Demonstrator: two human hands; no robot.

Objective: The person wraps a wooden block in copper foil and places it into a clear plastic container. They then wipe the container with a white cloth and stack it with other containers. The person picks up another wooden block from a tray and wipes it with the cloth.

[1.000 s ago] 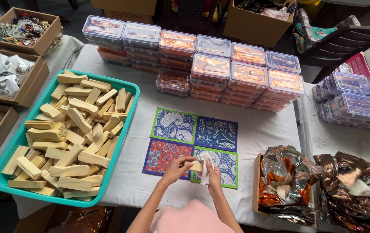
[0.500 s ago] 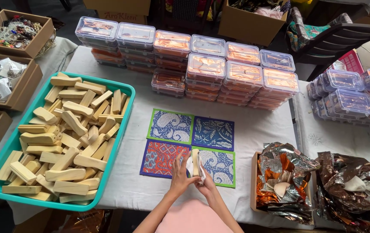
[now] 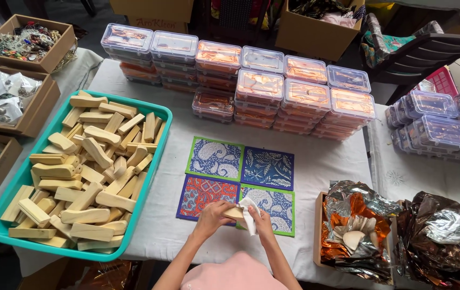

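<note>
**Item: wooden piece, held with white cloth**

Left hand [image 3: 212,216] fingers closed on a small pale wooden piece [image 3: 234,212]; right hand [image 3: 260,219] pinches a white cloth [image 3: 247,210] against it. Both hover over the four patterned mats [image 3: 241,181]. Piece: light, smooth, partly hidden by cloth. Risk: a loose grip could drop it onto the mats. Left of mats, teal tray [image 3: 161,140] of wooden blocks [image 3: 82,166]; right, foil-lined box [image 3: 354,228].

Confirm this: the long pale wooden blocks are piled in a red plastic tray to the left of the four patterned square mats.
Not quite. The head view shows the long pale wooden blocks piled in a teal plastic tray, not a red one. The rest holds: the tray sits to the left of the four patterned square mats on the white tablecloth.
</note>
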